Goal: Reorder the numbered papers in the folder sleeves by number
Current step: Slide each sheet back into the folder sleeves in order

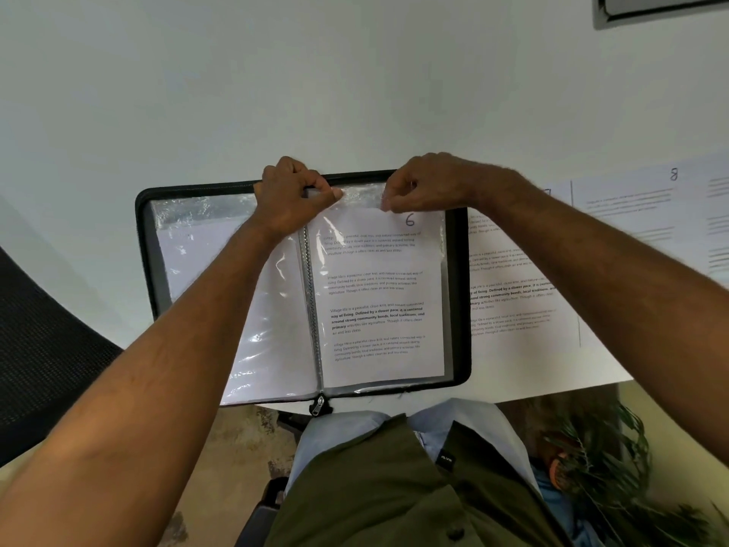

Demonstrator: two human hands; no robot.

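— Folder (459, 294) lies open on the worktop (355, 92), under both hands. Which step is this?

— Seating a sheet, I'd judge. The left hand (294, 195) is curled and pinches the top edge of the sleeve (363, 193) by the spine. Just right of it, the right hand (426, 187) pinches the same edge above the paper marked 6 (378, 294), which sits nearly home.

— Next move?

— Probably settling it down, then picking another.

— From where? Any room?

— Right of the right hand, loose papers (520, 290) lie beside the folder, one marked 8 (639, 215). Bare worktop beyond the hands; the near edge is close.
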